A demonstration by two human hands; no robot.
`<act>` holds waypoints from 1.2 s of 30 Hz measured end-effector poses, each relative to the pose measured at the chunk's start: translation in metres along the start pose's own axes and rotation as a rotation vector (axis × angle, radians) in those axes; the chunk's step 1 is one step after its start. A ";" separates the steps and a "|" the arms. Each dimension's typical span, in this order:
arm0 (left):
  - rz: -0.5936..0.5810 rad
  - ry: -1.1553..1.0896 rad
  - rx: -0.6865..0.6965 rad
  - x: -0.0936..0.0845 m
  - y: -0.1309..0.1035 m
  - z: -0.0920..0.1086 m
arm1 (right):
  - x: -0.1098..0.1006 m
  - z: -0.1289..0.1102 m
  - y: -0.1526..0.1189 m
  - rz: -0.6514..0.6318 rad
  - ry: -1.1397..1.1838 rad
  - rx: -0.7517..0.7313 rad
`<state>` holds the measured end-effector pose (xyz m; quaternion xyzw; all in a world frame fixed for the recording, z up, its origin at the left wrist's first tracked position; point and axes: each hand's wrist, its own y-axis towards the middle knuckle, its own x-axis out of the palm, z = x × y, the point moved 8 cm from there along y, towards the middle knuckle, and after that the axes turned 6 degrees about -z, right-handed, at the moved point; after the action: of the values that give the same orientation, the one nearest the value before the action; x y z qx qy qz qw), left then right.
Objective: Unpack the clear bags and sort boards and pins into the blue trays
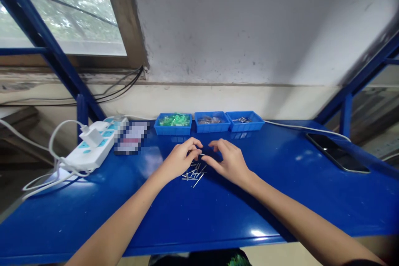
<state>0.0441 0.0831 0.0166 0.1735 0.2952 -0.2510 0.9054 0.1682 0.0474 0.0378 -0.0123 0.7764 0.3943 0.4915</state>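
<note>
My left hand point(184, 156) is closed in a pinch over the middle of the table. A thin, silvery metal pin point(202, 154) sticks out from its fingertips towards the right. Facing it, my right hand point(229, 158) has thumb and fingers spread, the thumb tip close to the pin's free end; whether they touch I cannot tell. Just below my left hand, a loose pile of similar thin metal pins point(193, 173) lies on the blue table point(199, 220). The pins' exact kind is too small to make out.
Along the back stand a blue bin point(173, 130) of green plastic pieces, a blue bin point(212, 127) of small pieces and a blue bin point(247, 126) of metal pins. A white power strip point(96, 149) with cables and a blurred-out flat object point(131, 138) lie left, a phone point(336, 152) right.
</note>
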 end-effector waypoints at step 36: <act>-0.183 0.571 -0.176 -0.024 -0.007 -0.047 | -0.029 0.097 -0.006 0.069 -0.215 0.269</act>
<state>0.0023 0.1072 -0.0054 0.1305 0.5725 -0.2460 0.7711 0.2589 0.0933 0.0372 0.1225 0.7650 0.3027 0.5551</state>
